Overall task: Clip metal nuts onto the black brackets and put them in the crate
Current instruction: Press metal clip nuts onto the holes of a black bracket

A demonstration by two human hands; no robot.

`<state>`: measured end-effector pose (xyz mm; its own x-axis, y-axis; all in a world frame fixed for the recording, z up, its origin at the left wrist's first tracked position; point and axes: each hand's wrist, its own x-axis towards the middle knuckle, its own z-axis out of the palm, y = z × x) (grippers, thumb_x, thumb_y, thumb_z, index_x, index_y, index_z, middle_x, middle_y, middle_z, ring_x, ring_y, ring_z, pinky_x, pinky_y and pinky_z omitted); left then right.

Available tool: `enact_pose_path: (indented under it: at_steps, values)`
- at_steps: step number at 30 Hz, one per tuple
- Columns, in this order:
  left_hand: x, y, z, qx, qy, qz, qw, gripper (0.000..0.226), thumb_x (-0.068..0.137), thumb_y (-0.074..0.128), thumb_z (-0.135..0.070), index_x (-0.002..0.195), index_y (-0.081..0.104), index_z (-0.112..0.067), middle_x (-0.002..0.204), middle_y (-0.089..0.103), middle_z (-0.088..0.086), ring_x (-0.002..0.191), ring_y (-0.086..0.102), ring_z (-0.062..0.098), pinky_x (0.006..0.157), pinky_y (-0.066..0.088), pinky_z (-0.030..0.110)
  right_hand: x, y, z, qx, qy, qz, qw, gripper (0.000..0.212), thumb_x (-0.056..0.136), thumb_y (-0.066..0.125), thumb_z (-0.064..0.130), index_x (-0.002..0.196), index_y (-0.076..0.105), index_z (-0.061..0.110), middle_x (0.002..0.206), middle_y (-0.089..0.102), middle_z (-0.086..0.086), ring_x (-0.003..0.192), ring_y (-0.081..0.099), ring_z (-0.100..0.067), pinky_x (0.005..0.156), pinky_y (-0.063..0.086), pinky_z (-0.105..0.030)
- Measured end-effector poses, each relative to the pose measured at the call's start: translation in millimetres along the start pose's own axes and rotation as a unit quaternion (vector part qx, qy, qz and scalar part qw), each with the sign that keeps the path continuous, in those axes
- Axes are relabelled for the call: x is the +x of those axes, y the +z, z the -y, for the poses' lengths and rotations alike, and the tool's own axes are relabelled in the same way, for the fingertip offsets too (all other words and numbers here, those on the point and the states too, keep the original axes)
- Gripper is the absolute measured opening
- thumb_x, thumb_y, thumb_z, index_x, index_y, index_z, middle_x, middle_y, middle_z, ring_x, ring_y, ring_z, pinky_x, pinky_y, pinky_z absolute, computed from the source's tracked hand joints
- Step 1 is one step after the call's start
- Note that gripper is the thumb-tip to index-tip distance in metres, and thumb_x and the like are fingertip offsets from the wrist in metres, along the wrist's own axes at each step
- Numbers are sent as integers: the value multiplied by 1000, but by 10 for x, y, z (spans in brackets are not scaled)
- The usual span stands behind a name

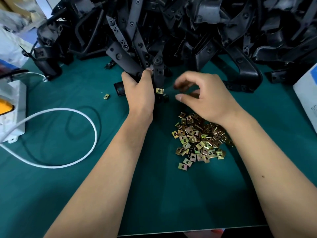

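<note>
My left hand (139, 93) grips a black bracket (158, 73) upright at the middle of the table; a brass-coloured metal nut (159, 90) is clipped on its lower end. Just right of it, my right hand (204, 97) hovers with curled, blurred fingers apart and nothing seen in them. A heap of loose metal nuts (199, 138) lies on the green mat below my right wrist. One stray nut (106, 96) lies left of my left hand. No crate is in view.
A big pile of black brackets (188, 28) fills the back of the table. A white cable (72, 138) loops at the left beside a white box (12, 110). A small black square part (119, 88) lies by my left hand. A white carton (307, 93) stands at the right edge.
</note>
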<state>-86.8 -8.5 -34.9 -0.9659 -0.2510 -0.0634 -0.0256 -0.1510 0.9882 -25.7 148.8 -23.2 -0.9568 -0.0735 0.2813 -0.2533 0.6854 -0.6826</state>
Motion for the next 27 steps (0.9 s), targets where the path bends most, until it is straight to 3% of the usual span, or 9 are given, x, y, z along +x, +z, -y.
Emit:
enact_pose_path:
  at_steps: [4, 8, 12, 15, 19, 21, 23, 25, 27]
  values:
    - [7, -7, -9, -1, -13, 2, 1000, 19, 94, 62, -25, 109, 53, -18, 118, 66, 1, 112, 62, 24, 105, 51, 51, 4, -171, -61, -82, 33, 150, 985, 13, 80, 86, 33, 89, 78, 30, 82, 69, 15, 76, 62, -2, 66, 47, -17]
    - [-5, -6, -5, -2, -18, 2, 1000, 19, 94, 62, -25, 107, 52, -17, 119, 65, 2, 113, 62, 26, 106, 50, 51, 2, -124, -19, -101, 34, 192, 976, 13, 83, 86, 27, 89, 75, 28, 80, 70, 11, 69, 61, -1, 61, 45, -14]
    - [-27, -3, 9, 9, -1, 6, 1000, 21, 95, 62, -26, 109, 52, -16, 115, 64, -3, 101, 59, 16, 105, 50, 44, 4, -56, -24, -98, 35, 121, 987, 15, 86, 83, 18, 87, 69, 23, 81, 69, 10, 73, 64, -4, 65, 48, -15]
    - [-28, -15, 12, 11, -7, 8, 1000, 23, 94, 62, -27, 111, 51, -16, 115, 63, -5, 102, 59, 15, 106, 50, 46, 10, -4, -32, -45, 40, 70, 996, 9, 88, 80, 12, 92, 74, 16, 83, 72, 5, 77, 67, -9, 72, 54, -20]
    - [-30, -33, 3, -34, -58, 63, 996, 37, 92, 66, -37, 118, 51, -16, 127, 64, 2, 117, 62, 23, 106, 51, 49, 24, 32, -69, 70, 53, -1, 996, 7, 91, 75, 7, 94, 75, 13, 79, 75, 3, 67, 70, -9, 67, 57, -23]
    - [-62, -32, -45, -104, -112, 154, 976, 64, 89, 71, -46, 137, 46, -12, 127, 65, 8, 104, 68, 28, 79, 58, 37, 31, 70, -67, 116, 62, -32, 991, 11, 93, 72, 5, 97, 74, 15, 79, 75, 1, 65, 69, -14, 61, 55, -25]
    - [-104, -35, -82, -137, -132, 233, 954, 88, 84, 75, -50, 151, 33, -11, 119, 64, 8, 83, 62, 20, 56, 44, 28, 30, 109, -44, 172, 73, -59, 981, 23, 96, 66, 1, 98, 73, 22, 79, 72, 0, 63, 65, -14, 57, 54, -25]
    - [-127, -46, -73, -141, -121, 264, 947, 88, 83, 77, -35, 153, 26, -16, 112, 68, 2, 80, 63, 13, 57, 40, 26, 21, 121, -27, 221, 88, -77, 968, 28, 99, 62, 0, 97, 74, 25, 76, 70, 0, 61, 62, -13, 57, 55, -25]
    - [-125, -51, -52, -141, -98, 285, 943, 86, 84, 77, -12, 151, 23, -15, 104, 70, -3, 82, 66, 9, 63, 43, 27, 20, 98, -50, 202, 98, -78, 971, 19, 99, 64, 6, 96, 76, 21, 71, 70, 0, 57, 62, -13, 57, 54, -25]
